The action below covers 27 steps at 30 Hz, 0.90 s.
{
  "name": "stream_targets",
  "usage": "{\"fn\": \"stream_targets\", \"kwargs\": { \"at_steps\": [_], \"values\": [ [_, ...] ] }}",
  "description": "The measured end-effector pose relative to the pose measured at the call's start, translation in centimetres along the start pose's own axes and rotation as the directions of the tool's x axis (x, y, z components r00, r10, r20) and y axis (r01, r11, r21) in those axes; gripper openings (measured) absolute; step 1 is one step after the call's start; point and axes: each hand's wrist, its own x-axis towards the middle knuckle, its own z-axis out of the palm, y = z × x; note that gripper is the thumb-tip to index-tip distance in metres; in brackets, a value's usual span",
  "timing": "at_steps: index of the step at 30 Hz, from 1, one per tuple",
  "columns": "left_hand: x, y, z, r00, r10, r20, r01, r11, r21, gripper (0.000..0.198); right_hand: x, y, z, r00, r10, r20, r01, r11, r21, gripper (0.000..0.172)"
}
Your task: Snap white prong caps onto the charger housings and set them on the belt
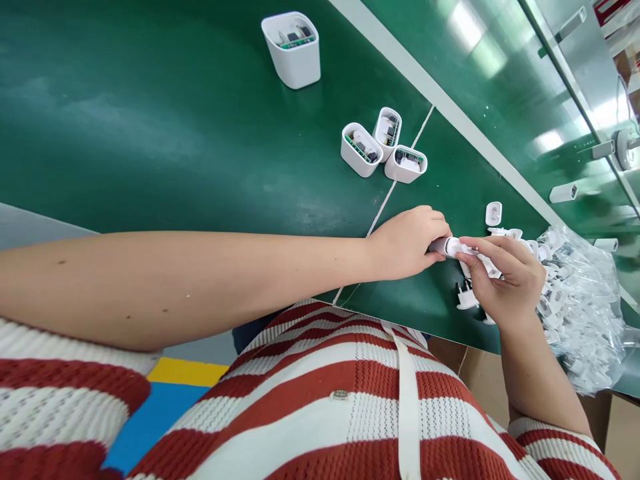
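Observation:
My left hand point(411, 241) is closed around a small white charger housing point(439, 247), whose far part is hidden in my fingers. At its right end, my right hand point(513, 275) pinches a white plug cap point(456, 247) between thumb and fingertips. Cap and housing meet or nearly meet; I cannot tell whether they are joined. Below my right hand lies a white plug piece point(467, 297) with dark pins. Further white plug pieces are partly hidden behind that hand, and one loose cap point(493, 213) lies just above them.
Three open white housings point(361, 152) with circuit boards inside stand together on the green bench point(200, 133). Another open housing point(295, 60) stands farther back. A clear plastic bag point(590, 320) full of white plug parts lies at the right. White pieces point(563, 193) rest beyond the pale strip.

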Motion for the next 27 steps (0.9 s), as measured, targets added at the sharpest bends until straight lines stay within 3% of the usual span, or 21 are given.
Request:
{"fn": "stream_targets", "kwargs": {
  "at_steps": [9,18,22,27],
  "values": [
    [0.2,0.2,0.3,0.999,-0.024,-0.032,0.024,1.0,-0.006,0.006,0.3,-0.6,0.4,0.998,0.056,-0.009,-0.056,0.998,-0.02,0.014],
    [0.1,0.2,0.9,0.997,0.003,-0.074,-0.002,1.0,0.006,0.007,-0.7,-1.0,1.7,0.989,0.098,-0.113,-0.097,0.995,0.014,0.016],
    [0.0,0.1,1.4,0.993,0.017,-0.118,-0.015,1.0,0.014,0.008,-0.8,-1.8,2.4,0.976,0.074,-0.203,-0.087,0.995,-0.054,0.017],
    [0.1,-0.4,1.5,0.992,0.004,-0.13,-0.004,1.0,-0.002,0.006,-0.9,-2.0,2.8,0.971,0.139,-0.192,-0.144,0.989,-0.015,0.016]
  ]
}}
